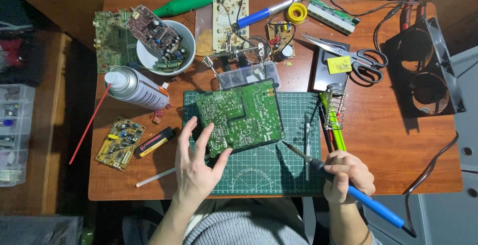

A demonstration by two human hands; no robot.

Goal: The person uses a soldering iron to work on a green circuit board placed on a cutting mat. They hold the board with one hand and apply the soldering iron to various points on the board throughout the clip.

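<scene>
A green circuit board (241, 115), rectangular, solder side up, shows pale traces and many small solder points. It lies tilted on the upper left part of a green cutting mat (269, 173), its long edge running from about 10 o'clock to 4 o'clock.

The left hand (196, 168) sits at 7 o'clock from the board. Its fingers are spread and loose, not clenched; the fingertips (211, 126) rest on the board's lower left corner and the thumb touches its lower edge. The hand steadies the board rather than gripping it.

The right hand (347, 175) lies at 4 o'clock from the board, well clear of it, on the mat's right edge. It is closed around the blue handle of a soldering iron (348, 188). The iron's tip points toward 10 o'clock and ends just beside the board's lower right corner, not touching it. A coiled iron stand (334, 106) sits at 12 o'clock from this hand.
</scene>
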